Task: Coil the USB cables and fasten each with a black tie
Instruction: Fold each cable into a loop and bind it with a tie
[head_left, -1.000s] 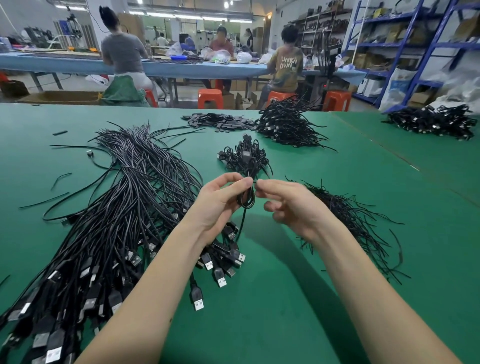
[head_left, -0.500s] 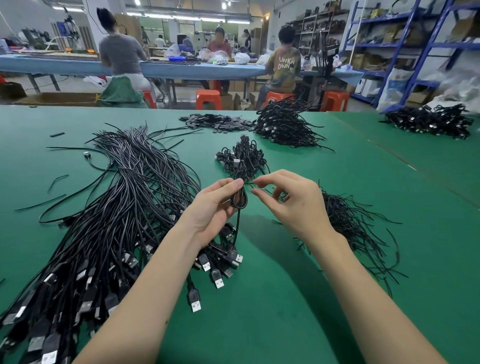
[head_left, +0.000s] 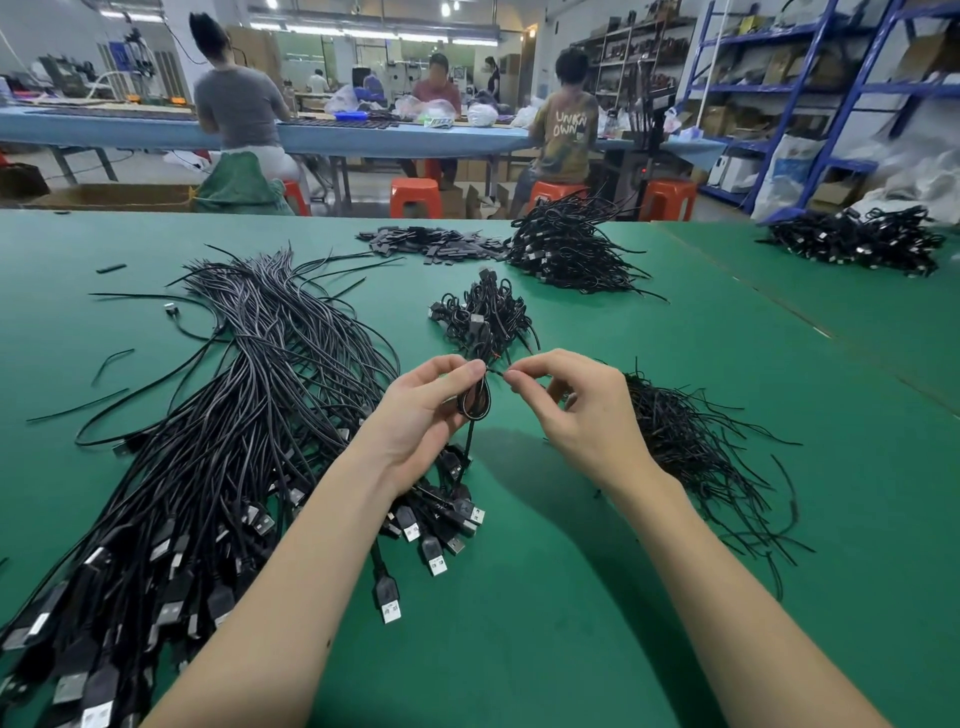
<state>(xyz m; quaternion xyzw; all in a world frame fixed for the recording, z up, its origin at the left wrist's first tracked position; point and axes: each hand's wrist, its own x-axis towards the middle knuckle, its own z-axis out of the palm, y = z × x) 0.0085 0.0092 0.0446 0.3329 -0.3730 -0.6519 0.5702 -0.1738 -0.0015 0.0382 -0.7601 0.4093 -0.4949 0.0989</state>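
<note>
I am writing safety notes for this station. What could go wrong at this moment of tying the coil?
1. The left hand only pinches the coiled cable at its top, so the loop may spring open.
2. The right hand holds the tie end by its fingertips; it may slip.
3. The hanging tail could snag the loose USB plugs below.

Could not make out the black tie (head_left: 497, 372) between the two hands: only a thin dark sliver, too small to tell how it wrapped. Hid part of the coiled cable (head_left: 474, 402) behind the left hand (head_left: 415, 415) fingers, its plug end lost among the loose USB cables (head_left: 218, 441). Ran off the bottom and left edges, that bundle. Covered part of the pile of ties (head_left: 696, 447) under the right hand (head_left: 587, 415) and wrist. Cut both forearms at the bottom edge. Blurred the white bags (head_left: 919, 171) at far right.
</note>
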